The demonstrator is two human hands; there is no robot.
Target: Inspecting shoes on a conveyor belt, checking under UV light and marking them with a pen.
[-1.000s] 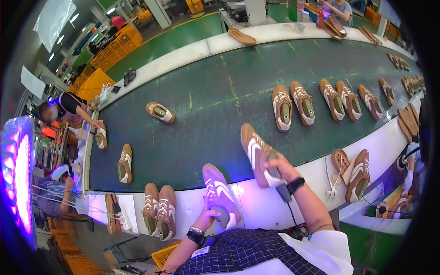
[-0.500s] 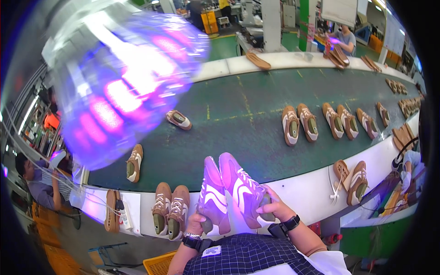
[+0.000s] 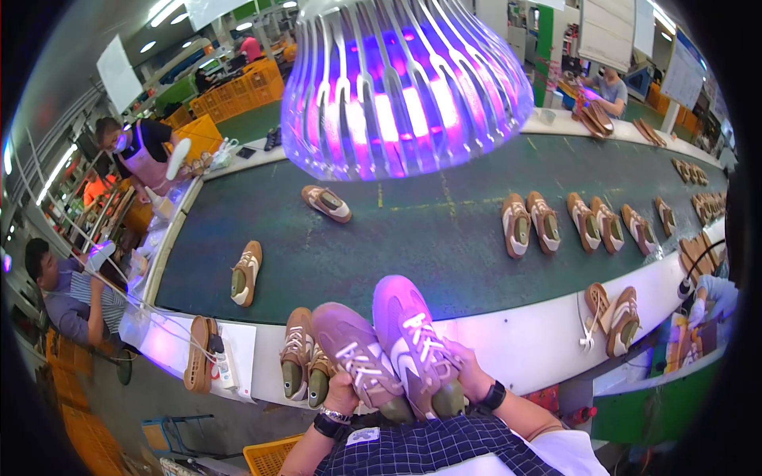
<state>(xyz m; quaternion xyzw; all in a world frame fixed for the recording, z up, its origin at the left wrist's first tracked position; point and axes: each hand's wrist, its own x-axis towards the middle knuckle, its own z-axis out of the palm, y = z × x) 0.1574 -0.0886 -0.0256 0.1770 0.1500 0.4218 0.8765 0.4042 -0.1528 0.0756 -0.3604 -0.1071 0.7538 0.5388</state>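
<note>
Close in front of me I hold a pair of brown sneakers with white laces and white side stripes, toes pointing away. My left hand is closed around the heel end of the left sneaker, which tilts to the left. My right hand grips the right sneaker along its outer side near the heel. Purple light tints the right sneaker most. The two shoes touch each other, and green shoe lasts fill their openings. Another brown pair stands beside my left hand, partly covered by the held shoe.
A finned lamp glowing purple hangs ahead. Several brown sneakers stand on the green conveyor belt. Brown soles and a power strip lie left on the white ledge. Co-workers stand at left and far right.
Both held sneakers have turned from showing their sides to showing laces and toes upward. The left one leans further left, over the standing pair. The view has shifted, putting the lamp further right.
</note>
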